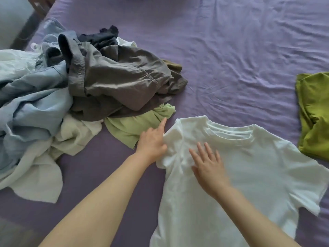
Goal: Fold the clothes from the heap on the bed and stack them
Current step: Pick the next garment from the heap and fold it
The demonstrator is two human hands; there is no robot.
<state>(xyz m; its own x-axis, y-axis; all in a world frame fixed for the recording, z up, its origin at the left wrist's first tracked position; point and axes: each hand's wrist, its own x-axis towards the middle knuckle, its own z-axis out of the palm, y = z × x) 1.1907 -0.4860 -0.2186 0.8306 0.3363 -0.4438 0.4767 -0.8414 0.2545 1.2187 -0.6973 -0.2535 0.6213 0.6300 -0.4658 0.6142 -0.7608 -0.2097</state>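
White T-shirt [249, 166] lies flat; left hand [151, 143] pinches its sleeve; right hand [208, 168] presses flat.

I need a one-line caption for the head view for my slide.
Left hand grips the sleeve of a white T-shirt while the right hand presses it flat.

This is a bedroom in a home: a wide bed [231, 50] under a creased purple sheet fills nearly the whole view. Household laundry lies on it, a loose heap of clothes [80, 82] at the left and a green garment [313, 111] at the right. A strip of floor [19, 31] shows far left.
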